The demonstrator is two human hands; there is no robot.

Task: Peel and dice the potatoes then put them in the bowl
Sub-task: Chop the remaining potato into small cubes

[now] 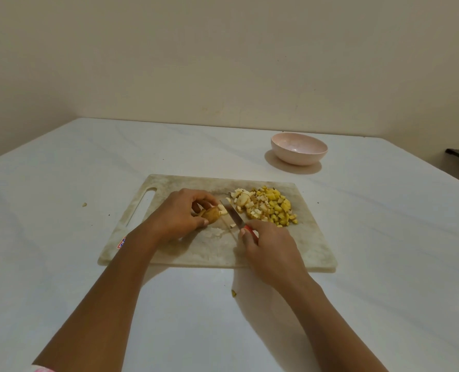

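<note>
Left hand [178, 210] clamps the potato piece [211, 214] on the cutting board [303, 245]; right hand [270, 249] grips the knife [235, 217], blade just beside it (diced potato [267, 208] piled right).

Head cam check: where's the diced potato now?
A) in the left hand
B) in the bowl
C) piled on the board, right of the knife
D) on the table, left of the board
C: the dice lie heaped on the board, right of the knife; the bowl shows none.
</note>
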